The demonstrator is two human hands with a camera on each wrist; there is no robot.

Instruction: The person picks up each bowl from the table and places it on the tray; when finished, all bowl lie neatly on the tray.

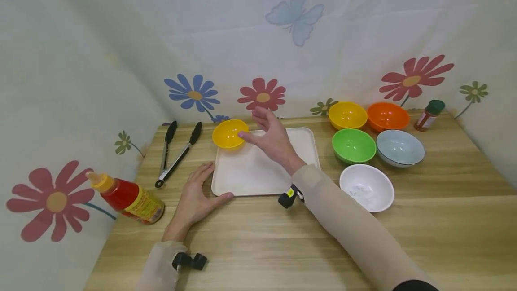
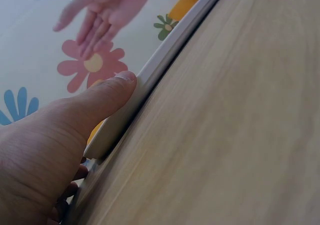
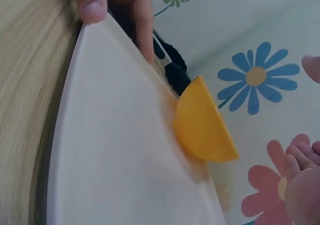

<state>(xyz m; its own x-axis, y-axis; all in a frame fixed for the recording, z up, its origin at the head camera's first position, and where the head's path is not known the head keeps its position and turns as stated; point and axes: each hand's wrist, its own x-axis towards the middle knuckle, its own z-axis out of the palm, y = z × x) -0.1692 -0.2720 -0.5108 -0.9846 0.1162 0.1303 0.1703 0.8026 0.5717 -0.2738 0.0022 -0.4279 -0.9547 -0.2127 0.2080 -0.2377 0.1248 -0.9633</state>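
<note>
1. Beige cloth of the right sleeve lay nearest, the forearm slanting forward and inward over the wooden table.
2. From it, the right hand hung above the white tray, palm turned leftward, thumb spread wide from the fingers, with nothing in its grasp.
3. The left hand straddled the tray's near left corner, thumb against the near edge, fingers stretched loosely along the left side.
4. The yellow bowl sat at the tray's far left corner, near the right thumb.

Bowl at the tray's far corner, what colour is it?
Yellow. The bowl shows best in the head view, where its inside is visible.
</note>
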